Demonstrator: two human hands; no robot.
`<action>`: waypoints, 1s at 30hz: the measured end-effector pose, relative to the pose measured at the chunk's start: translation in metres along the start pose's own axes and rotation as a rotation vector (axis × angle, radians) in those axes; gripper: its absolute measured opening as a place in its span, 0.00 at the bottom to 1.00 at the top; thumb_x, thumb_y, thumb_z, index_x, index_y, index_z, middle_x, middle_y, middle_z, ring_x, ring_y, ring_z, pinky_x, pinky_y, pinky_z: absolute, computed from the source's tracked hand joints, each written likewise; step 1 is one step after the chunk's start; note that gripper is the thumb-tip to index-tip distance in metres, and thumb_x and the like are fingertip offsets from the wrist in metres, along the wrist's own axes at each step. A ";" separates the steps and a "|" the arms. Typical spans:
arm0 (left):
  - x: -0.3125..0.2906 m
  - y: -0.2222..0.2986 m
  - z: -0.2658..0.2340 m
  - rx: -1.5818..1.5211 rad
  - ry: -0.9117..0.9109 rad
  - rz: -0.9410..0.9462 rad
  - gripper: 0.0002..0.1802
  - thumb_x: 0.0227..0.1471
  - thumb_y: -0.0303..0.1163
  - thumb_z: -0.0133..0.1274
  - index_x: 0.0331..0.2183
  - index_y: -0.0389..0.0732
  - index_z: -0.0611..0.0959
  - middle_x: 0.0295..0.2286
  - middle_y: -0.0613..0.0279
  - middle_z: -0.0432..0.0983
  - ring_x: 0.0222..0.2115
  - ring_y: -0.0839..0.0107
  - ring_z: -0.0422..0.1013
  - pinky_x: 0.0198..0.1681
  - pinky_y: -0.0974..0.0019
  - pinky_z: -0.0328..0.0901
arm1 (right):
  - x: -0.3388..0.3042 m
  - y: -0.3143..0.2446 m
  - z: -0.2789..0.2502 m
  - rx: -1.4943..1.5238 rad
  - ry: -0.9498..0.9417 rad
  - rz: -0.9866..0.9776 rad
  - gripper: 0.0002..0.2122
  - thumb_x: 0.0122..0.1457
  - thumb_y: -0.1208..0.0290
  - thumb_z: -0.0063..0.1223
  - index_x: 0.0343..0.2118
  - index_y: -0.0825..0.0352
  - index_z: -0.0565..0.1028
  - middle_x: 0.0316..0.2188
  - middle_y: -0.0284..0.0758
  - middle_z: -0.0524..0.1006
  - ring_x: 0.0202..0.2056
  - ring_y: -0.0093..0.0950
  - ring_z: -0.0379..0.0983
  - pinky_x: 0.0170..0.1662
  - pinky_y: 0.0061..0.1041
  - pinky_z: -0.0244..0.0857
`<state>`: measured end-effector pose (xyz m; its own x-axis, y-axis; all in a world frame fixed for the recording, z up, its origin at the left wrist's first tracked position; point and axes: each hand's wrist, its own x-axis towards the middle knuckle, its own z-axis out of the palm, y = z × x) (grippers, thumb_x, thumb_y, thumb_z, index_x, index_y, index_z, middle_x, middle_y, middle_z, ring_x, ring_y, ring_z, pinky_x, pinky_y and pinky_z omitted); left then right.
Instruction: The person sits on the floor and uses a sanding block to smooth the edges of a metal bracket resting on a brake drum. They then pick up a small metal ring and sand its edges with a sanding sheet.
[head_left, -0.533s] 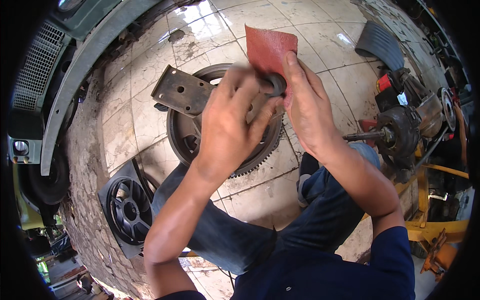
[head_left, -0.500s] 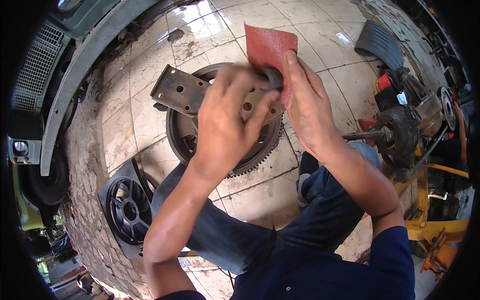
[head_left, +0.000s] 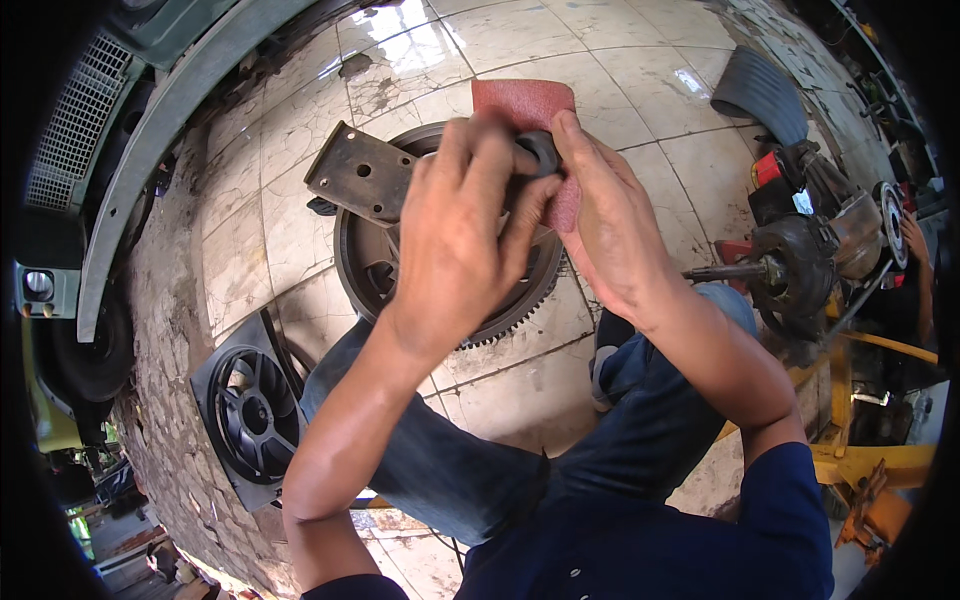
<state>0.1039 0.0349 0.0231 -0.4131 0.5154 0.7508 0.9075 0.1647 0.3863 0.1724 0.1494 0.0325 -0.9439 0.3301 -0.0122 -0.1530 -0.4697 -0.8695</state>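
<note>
My left hand pinches a dark ring-shaped metal part between thumb and fingers; some fingertips are blurred. My right hand is closed on a sheet of red sandpaper, whose upper end sticks out beyond the fingers. The ring sits against the sandpaper, next to the right fingertips. Below both hands, a flat metal bracket with several holes lies across a toothed flywheel on the floor. My left hand and forearm hide part of the bracket and flywheel.
Cracked tiles cover the floor between my knees. A black fan in a frame stands by my left leg. To the right are a greasy motor-like machine, a yellow metal frame and a curved ribbed dark sheet. Another person's arm shows far right.
The sandpaper has come down and its upper end sits lower. My right hand has shifted slightly left and down. The left hand still holds the ring against the sandpaper.
</note>
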 end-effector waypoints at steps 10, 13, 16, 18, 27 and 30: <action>0.011 -0.019 0.006 0.080 -0.002 -0.071 0.11 0.48 0.28 0.60 0.31 0.36 0.74 0.30 0.53 0.70 0.27 0.54 0.68 0.33 0.57 0.62 | 0.012 0.003 -0.007 0.005 0.013 0.031 0.20 0.70 0.53 0.35 0.47 0.67 0.72 0.35 0.28 0.72 0.35 0.17 0.65 0.39 0.22 0.61; 0.010 -0.015 0.014 0.088 0.042 -0.023 0.11 0.49 0.28 0.60 0.31 0.36 0.74 0.30 0.53 0.69 0.28 0.54 0.68 0.33 0.57 0.61 | 0.011 -0.003 -0.004 -0.026 0.050 0.043 0.21 0.70 0.53 0.34 0.47 0.67 0.71 0.37 0.29 0.72 0.38 0.17 0.67 0.40 0.23 0.63; 0.007 -0.006 0.015 0.091 0.000 0.022 0.11 0.50 0.28 0.59 0.31 0.36 0.74 0.30 0.52 0.69 0.28 0.52 0.68 0.31 0.55 0.62 | 0.008 -0.004 -0.003 0.013 0.087 0.055 0.21 0.70 0.54 0.33 0.48 0.67 0.71 0.39 0.31 0.73 0.39 0.18 0.68 0.42 0.24 0.63; 0.013 -0.020 0.015 0.084 0.002 -0.089 0.10 0.50 0.28 0.59 0.32 0.36 0.74 0.30 0.51 0.69 0.29 0.52 0.68 0.32 0.54 0.63 | 0.016 0.005 -0.012 0.018 0.022 0.037 0.21 0.70 0.54 0.33 0.49 0.68 0.71 0.40 0.31 0.73 0.40 0.18 0.68 0.44 0.24 0.63; 0.006 -0.030 0.022 0.060 -0.008 -0.155 0.11 0.51 0.29 0.58 0.32 0.35 0.73 0.31 0.48 0.70 0.28 0.47 0.69 0.32 0.52 0.64 | 0.025 0.011 -0.010 -0.055 0.044 0.087 0.21 0.70 0.55 0.32 0.47 0.69 0.71 0.36 0.30 0.73 0.36 0.18 0.67 0.43 0.23 0.62; -0.007 -0.020 0.030 -0.011 -0.020 -0.126 0.11 0.52 0.31 0.58 0.32 0.35 0.74 0.31 0.48 0.71 0.28 0.46 0.69 0.31 0.52 0.65 | 0.030 0.021 -0.017 -0.082 0.043 0.130 0.21 0.70 0.55 0.33 0.47 0.69 0.72 0.36 0.30 0.73 0.36 0.17 0.68 0.42 0.22 0.63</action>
<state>0.0910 0.0534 -0.0062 -0.5223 0.5079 0.6850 0.8475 0.2200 0.4831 0.1463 0.1635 0.0051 -0.9405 0.3066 -0.1468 -0.0046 -0.4432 -0.8964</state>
